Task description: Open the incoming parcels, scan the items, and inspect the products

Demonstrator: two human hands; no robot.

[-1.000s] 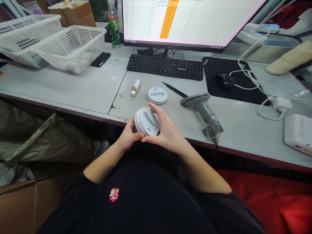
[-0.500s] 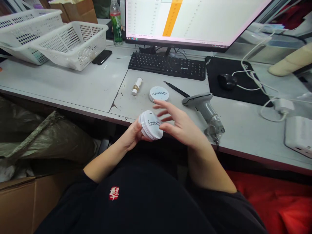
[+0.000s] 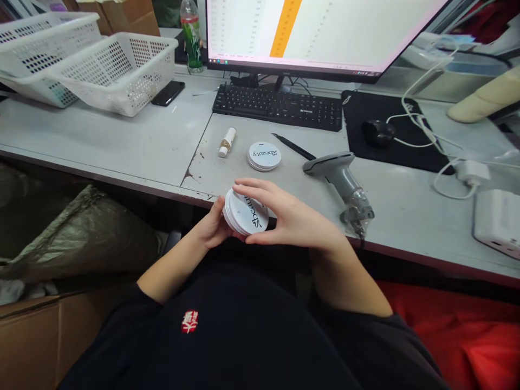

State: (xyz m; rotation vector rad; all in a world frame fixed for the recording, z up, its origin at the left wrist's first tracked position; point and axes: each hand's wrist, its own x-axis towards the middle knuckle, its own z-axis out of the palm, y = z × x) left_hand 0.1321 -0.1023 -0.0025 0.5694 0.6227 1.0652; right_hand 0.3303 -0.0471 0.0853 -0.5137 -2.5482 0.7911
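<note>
A round white cosmetic jar [image 3: 245, 215] with dark lettering on its lid is held in front of the desk edge, its lid tilted up toward me. My left hand [image 3: 214, 225] is closed around its left side and underside. Across the lid reaches my right hand [image 3: 280, 214], fingers at the far rim and thumb at the near rim, gripping it. A second white jar [image 3: 264, 156] with the same lettering lies flat on the desk just beyond. Left of that is a small white-capped bottle [image 3: 227, 142] lying on its side.
A grey barcode scanner [image 3: 341, 176] and a black pen [image 3: 293, 146] lie right of the jars. Behind are a keyboard [image 3: 280, 106], a mouse [image 3: 378, 133] and a monitor [image 3: 345, 32]. White baskets [image 3: 122, 76], a phone [image 3: 168, 93] and a green-labelled drink bottle [image 3: 192, 40] stand left.
My right hand has moved left and closed over the lid of the held jar. The lid's lettering has turned. The jar on the desk has stayed in place.
</note>
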